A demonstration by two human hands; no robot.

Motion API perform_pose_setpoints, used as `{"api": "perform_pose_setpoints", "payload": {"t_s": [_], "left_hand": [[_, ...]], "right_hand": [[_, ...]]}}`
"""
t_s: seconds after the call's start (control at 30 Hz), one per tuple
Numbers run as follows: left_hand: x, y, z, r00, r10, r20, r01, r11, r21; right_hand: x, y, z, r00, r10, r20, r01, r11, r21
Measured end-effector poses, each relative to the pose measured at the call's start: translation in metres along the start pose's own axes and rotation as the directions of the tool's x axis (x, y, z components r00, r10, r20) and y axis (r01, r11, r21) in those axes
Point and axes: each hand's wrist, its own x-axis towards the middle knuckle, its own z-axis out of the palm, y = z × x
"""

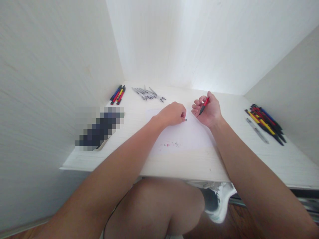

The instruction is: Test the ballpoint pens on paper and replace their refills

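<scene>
My right hand (208,110) is closed round a red pen (204,105) with a black tip, held above the white sheet of paper (183,132). My left hand (171,113) rests curled on the same sheet, pinching a small dark piece (185,119) that pokes out from its fingers; I cannot make out what it is. Small coloured scribbles (170,144) mark the near part of the paper.
A heap of coloured pens (266,122) lies at the right of the pale desk (286,159). Grey pen parts (148,93) lie at the back middle, a few coloured pens (118,94) at the back left. A blurred dark object (99,129) sits left. Walls enclose three sides.
</scene>
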Motion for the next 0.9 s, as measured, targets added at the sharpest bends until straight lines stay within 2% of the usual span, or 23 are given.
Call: {"api": "perform_pose_setpoints", "payload": {"t_s": [0.27, 0.5, 0.67, 0.9], "left_hand": [[0.0, 0.0, 0.001, 1.0, -0.007, 0.005, 0.007, 0.999, 0.046], [0.001, 0.0, 0.004, 0.999, -0.041, -0.01, 0.042, 0.997, 0.063], [0.001, 0.001, 0.003, 0.999, -0.037, -0.01, 0.038, 0.998, 0.056], [0.002, 0.002, 0.005, 0.995, -0.04, -0.09, 0.044, 0.998, 0.04]], "right_hand": [[0.001, 0.002, 0.001, 0.999, 0.005, -0.039, -0.005, 1.0, -0.011], [0.007, 0.005, -0.002, 0.986, -0.107, -0.127, 0.108, 0.994, 0.0], [0.01, 0.005, -0.005, 0.979, -0.108, -0.173, 0.115, 0.993, 0.03], [0.012, 0.006, -0.009, 0.971, -0.186, -0.152, 0.173, 0.98, -0.094]]}}
